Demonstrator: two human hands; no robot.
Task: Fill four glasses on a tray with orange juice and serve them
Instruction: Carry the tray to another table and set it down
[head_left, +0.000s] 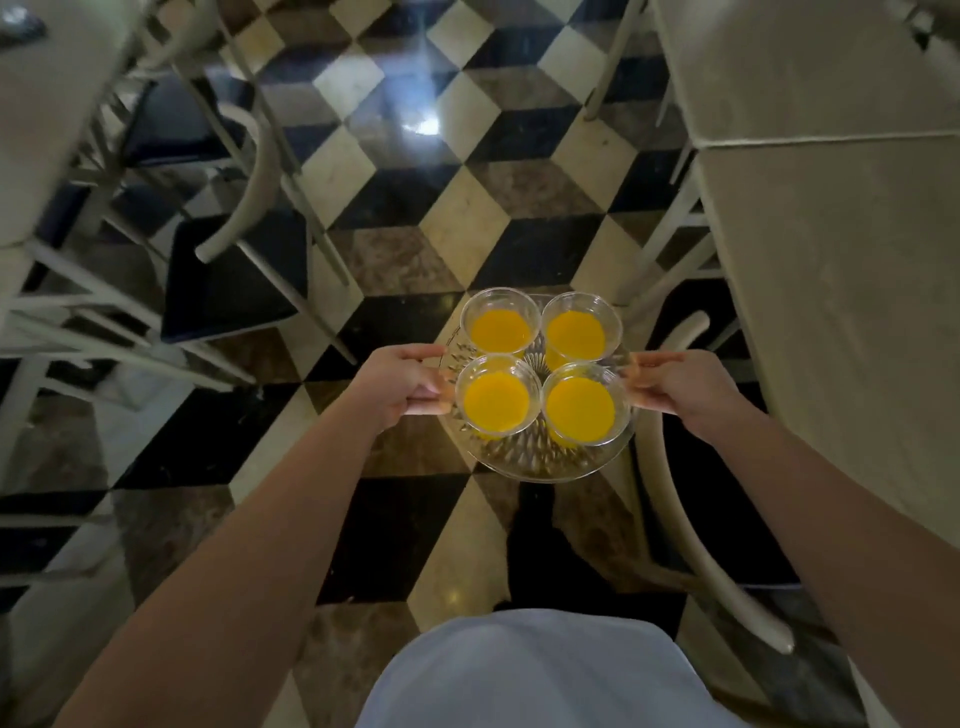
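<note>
Four glasses (540, 369) filled, carried on a clear tray (540, 462) down an aisle.

Judged to be past pouring and into serving: orange juice (496, 402) in every glass, glasses packed two by two and touching, tray held level above the chequered floor (467, 171). Left hand (400, 384) curled round the tray's left rim, right hand (675, 387) curled round the right rim, fingers of both clamped on the glass edge. Open floor straight ahead between a dark-seated chair (234, 270) on the left and a cloth-covered table (841, 249) on the right; a curved chair back (691, 467) just beside the right forearm. Next, probably: keep the tray flat, steer centre, mind the right elbow near that chair back and the table edge, then set down on a table. Main risk, as a guess: slosh from a tilt or a bump.
</note>
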